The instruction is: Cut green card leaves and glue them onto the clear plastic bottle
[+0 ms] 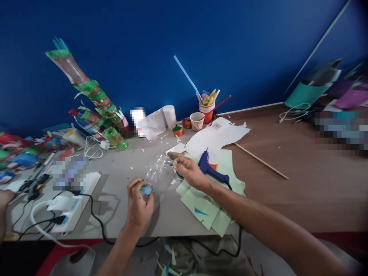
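My left hand (140,205) is closed, its thumb and fingers pinching a small light-blue piece (147,189) above the grey table. The paint-stained fingers of my right hand (188,170) are loosely stretched out and apart, with nothing visible in them. Between the two hands is some crinkled clear plastic (158,168); whether my right fingertips touch it I cannot tell. Just right of that hand, a blue hot glue gun (212,168) lies on light-green paper sheets (198,207). A cut white paper sheet (214,138) lies behind them.
A leaning painted bottle tower (100,97) stands back left. Paper cups (197,122) and a paper roll (169,115) line the wall. At left are a power strip (76,203) with cables and another person's hand (5,199). A wooden stick (261,161) lies at right.
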